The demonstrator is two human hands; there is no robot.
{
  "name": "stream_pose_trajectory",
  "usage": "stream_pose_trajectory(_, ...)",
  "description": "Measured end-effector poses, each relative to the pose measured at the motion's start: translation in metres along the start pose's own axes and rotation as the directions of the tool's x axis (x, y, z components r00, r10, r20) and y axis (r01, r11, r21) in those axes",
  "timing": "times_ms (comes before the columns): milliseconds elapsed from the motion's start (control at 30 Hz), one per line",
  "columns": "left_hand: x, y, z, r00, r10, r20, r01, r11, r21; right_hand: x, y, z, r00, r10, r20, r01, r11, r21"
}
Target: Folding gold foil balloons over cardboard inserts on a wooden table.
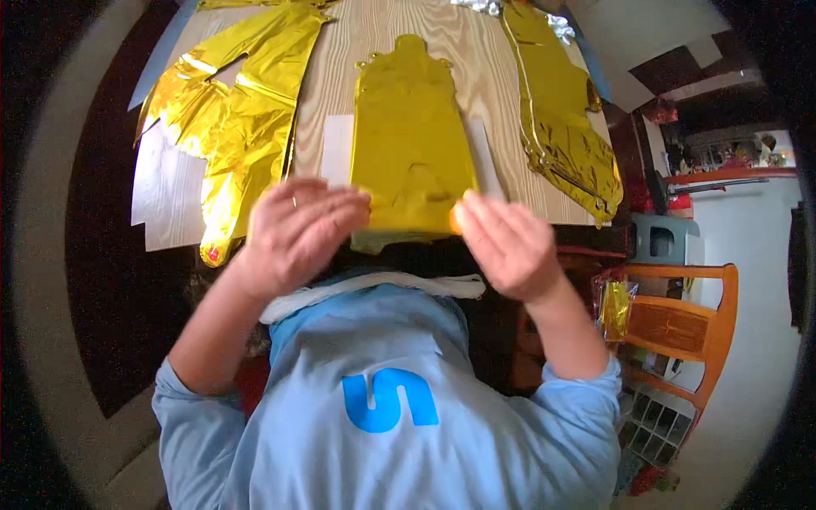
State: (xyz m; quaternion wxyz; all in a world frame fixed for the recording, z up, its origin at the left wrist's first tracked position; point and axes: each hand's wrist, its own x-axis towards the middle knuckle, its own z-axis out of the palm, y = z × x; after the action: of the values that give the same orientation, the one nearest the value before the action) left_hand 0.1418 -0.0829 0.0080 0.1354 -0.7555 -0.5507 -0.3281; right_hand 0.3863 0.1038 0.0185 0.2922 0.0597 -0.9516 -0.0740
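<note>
On the table in front of me lies a flat, uninflated gold foil balloon [412,127], with a rounded tab at its far end and small tabs at its far corners. My left hand [302,223] has its fingers pressed together at the near left corner of this foil. At the near right corner, my right hand [510,242] pinches the foil in the same way. Something orange shows at the fingertips of both hands. Both hands are slightly smeared by motion. Under the foil, pale sheets [338,149] stick out on either side.
Crumpled gold foil [246,110] covers the table's left side, and a long gold foil piece [565,119] lies on the right. Silver foil scraps [561,28] sit at the far right. A wooden chair [671,323] with a clear bag [614,306] stands right of me, beside a grey stool [663,238].
</note>
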Motion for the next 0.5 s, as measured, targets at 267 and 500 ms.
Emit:
stream_pose_trajectory(267, 0.089, -0.035, -0.068, 0.942, 0.336, -0.013, -0.301, 0.859, 0.414, 0.07, 0.061, -0.046, 0.963, -0.159, -0.218, 0.062, 0.916, -0.397)
stream_pose_trajectory(500, 0.011, -0.031, 0.013, 0.967, 0.181, 0.179, -0.191, 0.981, 0.042, -0.009, 0.016, 0.031, 0.998, 0.03, 0.047, -0.025, 0.993, -0.114)
